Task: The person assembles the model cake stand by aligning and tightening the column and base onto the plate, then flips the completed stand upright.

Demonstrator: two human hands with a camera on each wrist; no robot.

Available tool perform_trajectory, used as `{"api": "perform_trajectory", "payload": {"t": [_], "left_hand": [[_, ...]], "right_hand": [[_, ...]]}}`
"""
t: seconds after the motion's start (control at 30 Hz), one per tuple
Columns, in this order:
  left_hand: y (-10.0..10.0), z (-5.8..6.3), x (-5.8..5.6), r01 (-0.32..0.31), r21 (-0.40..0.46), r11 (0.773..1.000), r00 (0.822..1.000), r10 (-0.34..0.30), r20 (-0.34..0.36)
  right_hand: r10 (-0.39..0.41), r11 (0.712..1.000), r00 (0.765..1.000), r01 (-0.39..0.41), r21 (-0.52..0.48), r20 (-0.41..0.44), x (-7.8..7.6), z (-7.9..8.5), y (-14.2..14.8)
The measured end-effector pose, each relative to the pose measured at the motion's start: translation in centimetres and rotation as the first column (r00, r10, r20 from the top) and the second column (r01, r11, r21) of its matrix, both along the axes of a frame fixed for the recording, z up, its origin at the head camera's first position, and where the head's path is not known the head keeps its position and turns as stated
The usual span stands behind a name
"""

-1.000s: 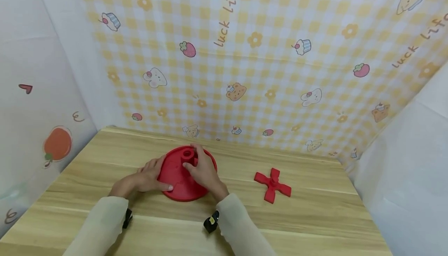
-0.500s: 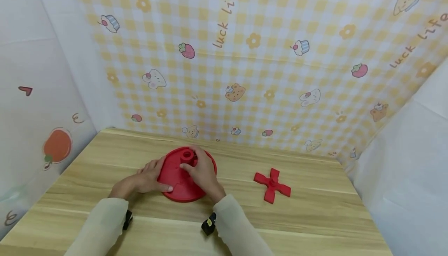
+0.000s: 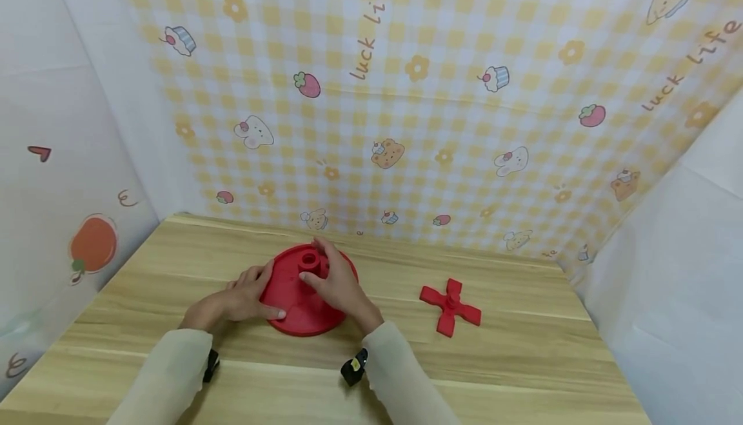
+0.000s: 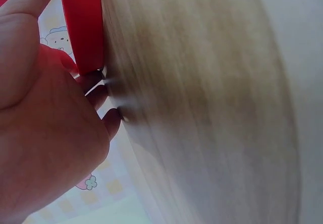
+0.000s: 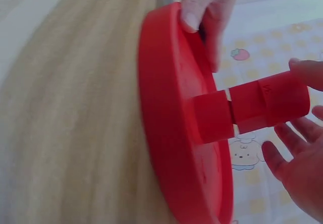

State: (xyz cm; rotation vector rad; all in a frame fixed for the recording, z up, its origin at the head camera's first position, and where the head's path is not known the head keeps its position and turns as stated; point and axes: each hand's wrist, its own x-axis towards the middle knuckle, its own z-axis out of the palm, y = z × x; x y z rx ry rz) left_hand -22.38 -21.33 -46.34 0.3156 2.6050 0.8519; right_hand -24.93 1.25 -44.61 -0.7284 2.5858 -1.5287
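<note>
A round red base (image 3: 293, 302) with a raised rim sits on the table, a thick red post standing up from its middle. On the post is a red collar (image 3: 308, 258) with a hole in its top; a narrow gap divides it from the lower post in the right wrist view. My left hand (image 3: 246, 296) grips the base's left edge, thumb over the rim and fingers at the outer side. My right hand (image 3: 340, 283) curves round the collar, its thumb (image 5: 305, 72) against one side and its fingers at the other.
A red four-bladed cross piece (image 3: 451, 307) with a central stub lies on the wooden table (image 3: 522, 347) to the right. A checked cloth (image 3: 348, 122) hangs behind, with white cloth at both sides.
My right hand swung slightly left, then back right about the collar, its wrist turning. The left hand and the base stay in place.
</note>
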Motion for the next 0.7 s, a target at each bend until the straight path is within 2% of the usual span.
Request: {"api": "perform_trajectory", "payload": {"t": [0.13, 0.47, 0.7], "left_hand": [[-0.05, -0.22, -0.12, 0.0, 0.007, 1.0, 1.0, 0.0, 0.005], [-0.02, -0.47, -0.25, -0.046, 0.012, 0.999, 0.999, 0.046, 0.008], [0.06, -0.13, -0.08, -0.023, 0.022, 1.0, 0.999, 0.022, 0.031]], "right_hand": [[0.011, 1.0, 1.0, -0.011, 0.026, -0.006, -0.04, 0.24, 0.25], [-0.063, 0.996, 0.995, 0.067, 0.061, -0.072, 0.04, 0.01, 0.0], [-0.113, 0.993, 0.992, 0.114, 0.025, -0.059, -0.04, -0.4, -0.32]]}}
